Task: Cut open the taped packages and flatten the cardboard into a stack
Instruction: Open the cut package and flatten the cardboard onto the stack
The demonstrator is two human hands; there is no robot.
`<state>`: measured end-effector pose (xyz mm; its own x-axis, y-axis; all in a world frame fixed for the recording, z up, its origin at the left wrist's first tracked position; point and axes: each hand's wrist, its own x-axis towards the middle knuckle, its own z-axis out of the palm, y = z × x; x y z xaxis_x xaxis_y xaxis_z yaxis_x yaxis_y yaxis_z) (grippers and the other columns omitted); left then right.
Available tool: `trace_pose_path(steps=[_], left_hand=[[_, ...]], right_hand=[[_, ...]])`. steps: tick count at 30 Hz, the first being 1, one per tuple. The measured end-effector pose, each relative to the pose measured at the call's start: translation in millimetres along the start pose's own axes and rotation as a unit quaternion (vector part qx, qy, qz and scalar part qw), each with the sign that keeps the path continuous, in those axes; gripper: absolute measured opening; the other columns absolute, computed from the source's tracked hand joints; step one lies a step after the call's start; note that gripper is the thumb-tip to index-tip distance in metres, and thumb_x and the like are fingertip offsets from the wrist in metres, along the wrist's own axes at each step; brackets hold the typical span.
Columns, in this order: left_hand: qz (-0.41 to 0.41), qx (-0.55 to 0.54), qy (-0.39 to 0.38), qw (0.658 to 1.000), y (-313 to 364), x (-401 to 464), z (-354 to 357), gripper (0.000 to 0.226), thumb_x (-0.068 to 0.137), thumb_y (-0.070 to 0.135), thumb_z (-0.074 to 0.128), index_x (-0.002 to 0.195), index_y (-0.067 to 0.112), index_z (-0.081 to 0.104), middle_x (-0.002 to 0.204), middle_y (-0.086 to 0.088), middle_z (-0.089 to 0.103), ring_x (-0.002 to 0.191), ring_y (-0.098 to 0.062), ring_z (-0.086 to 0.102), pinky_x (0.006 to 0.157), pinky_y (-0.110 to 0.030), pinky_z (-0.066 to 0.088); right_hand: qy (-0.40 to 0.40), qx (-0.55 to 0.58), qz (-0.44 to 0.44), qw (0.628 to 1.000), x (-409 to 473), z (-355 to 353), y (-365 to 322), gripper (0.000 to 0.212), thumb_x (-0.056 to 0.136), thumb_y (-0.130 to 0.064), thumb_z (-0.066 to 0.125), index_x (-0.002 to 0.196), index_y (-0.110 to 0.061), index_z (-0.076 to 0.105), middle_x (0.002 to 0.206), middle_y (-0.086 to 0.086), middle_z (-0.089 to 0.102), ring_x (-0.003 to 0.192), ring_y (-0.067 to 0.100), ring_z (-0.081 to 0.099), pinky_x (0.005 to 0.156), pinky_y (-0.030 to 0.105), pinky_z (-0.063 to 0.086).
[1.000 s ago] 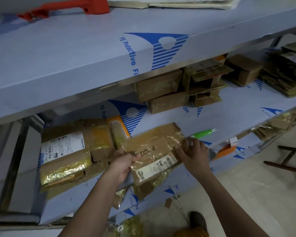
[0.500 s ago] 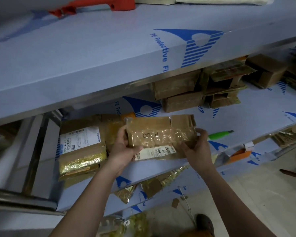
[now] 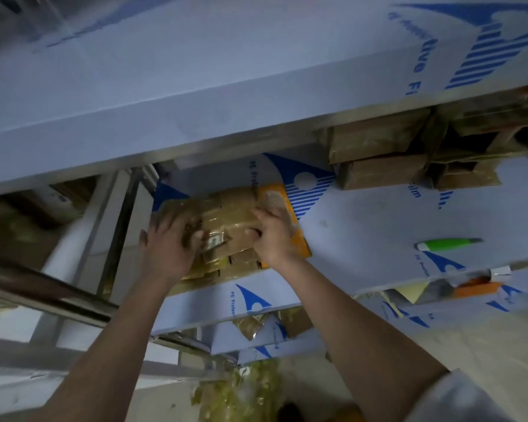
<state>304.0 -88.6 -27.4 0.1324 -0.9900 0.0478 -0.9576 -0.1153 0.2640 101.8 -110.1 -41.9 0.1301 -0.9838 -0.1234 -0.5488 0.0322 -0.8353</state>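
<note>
A stack of flattened, tape-covered cardboard (image 3: 226,222) lies at the left end of the middle shelf (image 3: 363,226). My left hand (image 3: 169,240) lies on the stack's left part with its fingers spread. My right hand (image 3: 272,236) presses on the right part, fingers pointing up and left. The top piece shows a strip of white label between the two hands. A green-handled cutter (image 3: 448,243) lies on the same shelf, well to the right of my right hand. The picture is blurred by motion.
Taped brown boxes (image 3: 378,147) are piled at the back of the shelf, right of the stack. An orange envelope (image 3: 299,248) sticks out under the stack. The upper shelf (image 3: 226,71) overhangs my hands. Crumpled tape scraps (image 3: 241,391) lie below, and metal frame bars (image 3: 52,290) cross at the left.
My hands have carried the flattened cardboard piece to the left and set it down on the stack; both now press on it. The view has swung and tilted.
</note>
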Motion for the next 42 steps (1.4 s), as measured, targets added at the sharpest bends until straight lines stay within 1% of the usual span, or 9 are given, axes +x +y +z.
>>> trace_pose_path(steps=[3, 5, 9, 14, 21, 27, 36, 39, 42], left_hand=[[-0.018, 0.017, -0.147, 0.989, -8, 6, 30, 0.061, 0.098, 0.062, 0.025, 0.153, 0.046, 0.007, 0.165, 0.000, -0.003, 0.151, -0.030, -0.005, 0.119, -0.054, 0.004], [-0.036, 0.036, -0.194, 0.980, -9, 5, 43, 0.062, 0.098, 0.063, 0.022, 0.152, 0.050, -0.005, 0.162, 0.001, -0.022, 0.148, -0.028, -0.021, 0.117, -0.050, -0.011], [-0.046, 0.040, -0.220, 0.974, -8, 6, 46, 0.064, 0.096, 0.065, 0.022, 0.151, 0.051, -0.009, 0.159, 0.002, -0.031, 0.146, -0.026, -0.029, 0.116, -0.047, -0.017], [-0.048, 0.034, -0.239, 0.969, -8, 5, 44, 0.066, 0.094, 0.069, 0.024, 0.150, 0.052, -0.007, 0.159, 0.004, -0.029, 0.146, -0.026, -0.028, 0.117, -0.048, -0.015], [-0.068, 0.217, -0.181, 0.957, 33, 7, 36, 0.055, 0.102, 0.041, 0.037, 0.150, 0.029, 0.013, 0.162, -0.014, 0.004, 0.148, -0.040, 0.002, 0.119, -0.059, 0.003], [-0.021, 0.172, 0.004, 0.985, 90, 14, 16, 0.038, 0.085, 0.007, 0.059, 0.122, 0.004, 0.057, 0.132, -0.024, 0.046, 0.122, -0.043, 0.046, 0.110, -0.051, 0.034], [0.208, -0.024, 0.035, 0.977, 240, 23, 42, 0.039, 0.086, 0.007, 0.058, 0.125, 0.006, 0.055, 0.134, -0.021, 0.045, 0.112, -0.041, 0.053, 0.091, -0.046, 0.048], [0.235, -0.055, 0.034, 0.970, 277, 18, 54, 0.055, 0.089, 0.008, 0.061, 0.141, 0.009, 0.041, 0.146, -0.021, 0.034, 0.125, -0.041, 0.044, 0.098, -0.045, 0.044], [0.219, -0.056, 0.057, 0.972, 302, 23, 61, 0.079, 0.090, 0.014, 0.062, 0.155, 0.017, 0.018, 0.159, -0.022, 0.011, 0.142, -0.046, 0.022, 0.109, -0.052, 0.034]], right_hand=[[-0.017, -0.017, 0.043, 0.999, 4, 13, 8, 0.048, 0.100, -0.015, 0.054, 0.147, -0.014, 0.042, 0.150, 0.011, 0.024, 0.132, 0.026, 0.044, 0.111, 0.024, 0.029], [-0.001, -0.064, 0.031, 0.997, 10, 20, 12, 0.049, 0.099, -0.014, 0.054, 0.146, -0.020, 0.043, 0.151, 0.010, 0.019, 0.136, 0.029, 0.035, 0.114, 0.030, 0.028], [-0.013, -0.278, -0.055, 0.959, 14, 30, 20, 0.078, 0.089, -0.007, 0.056, 0.153, -0.039, 0.025, 0.160, -0.007, 0.007, 0.141, 0.030, 0.010, 0.119, 0.050, 0.013], [-0.099, -0.247, -0.019, 0.964, 22, 28, 28, 0.083, 0.087, -0.013, 0.054, 0.154, -0.043, 0.017, 0.163, -0.023, 0.001, 0.149, 0.020, 0.006, 0.121, 0.049, 0.002], [-0.134, -0.225, -0.026, 0.965, 19, 7, 21, 0.061, 0.098, -0.020, 0.047, 0.153, -0.037, 0.027, 0.164, -0.018, 0.007, 0.149, 0.024, 0.008, 0.122, 0.048, 0.003], [0.029, -0.183, -0.030, 0.982, -12, -55, 60, 0.054, 0.094, -0.017, 0.056, 0.146, -0.025, 0.044, 0.161, -0.001, 0.026, 0.147, 0.025, 0.017, 0.121, 0.039, 0.017], [0.163, -0.240, 0.138, 0.947, -62, -162, 137, 0.049, 0.096, -0.016, 0.050, 0.145, -0.021, 0.047, 0.154, 0.005, 0.035, 0.135, 0.034, 0.029, 0.108, 0.045, 0.033], [0.153, -0.225, 0.164, 0.948, -77, -179, 166, 0.046, 0.099, -0.020, 0.047, 0.145, -0.016, 0.047, 0.149, 0.009, 0.041, 0.130, 0.036, 0.034, 0.105, 0.044, 0.035], [0.106, -0.234, 0.136, 0.957, -88, -191, 190, 0.046, 0.101, -0.031, 0.046, 0.145, -0.015, 0.046, 0.153, 0.002, 0.038, 0.134, 0.031, 0.033, 0.106, 0.042, 0.036]])
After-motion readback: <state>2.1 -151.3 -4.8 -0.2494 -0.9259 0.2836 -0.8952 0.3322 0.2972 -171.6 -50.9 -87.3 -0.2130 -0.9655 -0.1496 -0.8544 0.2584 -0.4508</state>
